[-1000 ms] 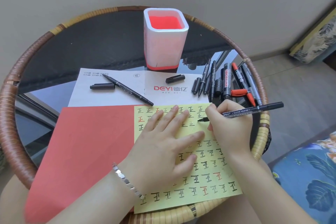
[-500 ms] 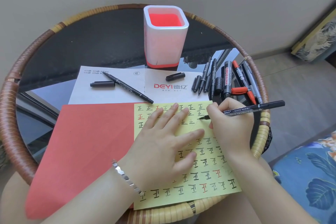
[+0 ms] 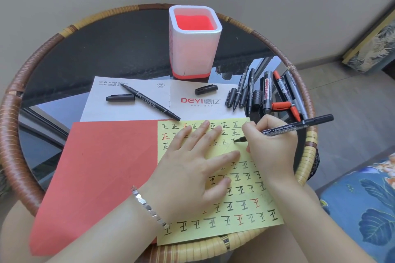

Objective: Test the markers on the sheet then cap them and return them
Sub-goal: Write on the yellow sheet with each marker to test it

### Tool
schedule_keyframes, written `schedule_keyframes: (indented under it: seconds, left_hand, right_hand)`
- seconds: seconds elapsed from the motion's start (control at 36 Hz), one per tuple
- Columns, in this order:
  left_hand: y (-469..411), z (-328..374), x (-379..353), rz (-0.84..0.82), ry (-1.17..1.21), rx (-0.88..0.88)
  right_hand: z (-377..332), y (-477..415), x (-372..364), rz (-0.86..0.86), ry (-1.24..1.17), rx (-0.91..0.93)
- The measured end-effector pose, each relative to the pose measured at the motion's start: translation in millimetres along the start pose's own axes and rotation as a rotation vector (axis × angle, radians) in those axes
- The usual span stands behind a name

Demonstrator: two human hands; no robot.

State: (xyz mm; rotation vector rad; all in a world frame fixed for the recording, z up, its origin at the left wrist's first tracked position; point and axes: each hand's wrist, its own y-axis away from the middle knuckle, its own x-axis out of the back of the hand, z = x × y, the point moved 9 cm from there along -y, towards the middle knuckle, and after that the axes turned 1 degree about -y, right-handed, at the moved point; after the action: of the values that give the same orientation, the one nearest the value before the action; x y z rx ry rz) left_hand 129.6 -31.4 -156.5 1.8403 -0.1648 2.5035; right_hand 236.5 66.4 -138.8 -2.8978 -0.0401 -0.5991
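A yellow sheet covered with rows of black and red marks lies at the table's front right. My left hand rests flat on it with fingers spread. My right hand grips a black marker, its tip touching the sheet near the upper right rows. An uncapped black marker lies on the white paper, with one black cap beside it and another black cap further right. A white and red pen holder stands behind.
A pile of several black, grey and red markers lies at the table's right edge. A red sheet covers the front left. The round glass table has a wicker rim. A blue floral cushion sits to the right.
My right hand has shifted the marker tip slightly on the sheet while writing. My left hand stays flat on the sheet.
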Motion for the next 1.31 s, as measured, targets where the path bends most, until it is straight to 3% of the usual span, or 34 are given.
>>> schedule_keyframes:
  seconds: [0.67,0.94,1.11,1.19,1.31]
  left_hand:
    - [0,0,0,0.004,-0.001,0.004]
    - [0,0,0,0.017,0.007,-0.002]
    - [0,-1,0,0.018,0.028,0.002]
    - [0,-1,-1,0.015,0.026,0.000]
    - [0,0,1,0.017,0.025,-0.005]
  right_hand:
    - [-2,1,-4,-0.043,-0.010,0.029]
    - [4,0,7,0.049,-0.040,0.002]
    - [2,-3,18,0.138,-0.195,0.027]
    - [-4,-6,16,0.060,-0.212,0.066]
    - [-20,-15,4,-0.192,-0.088,0.133]
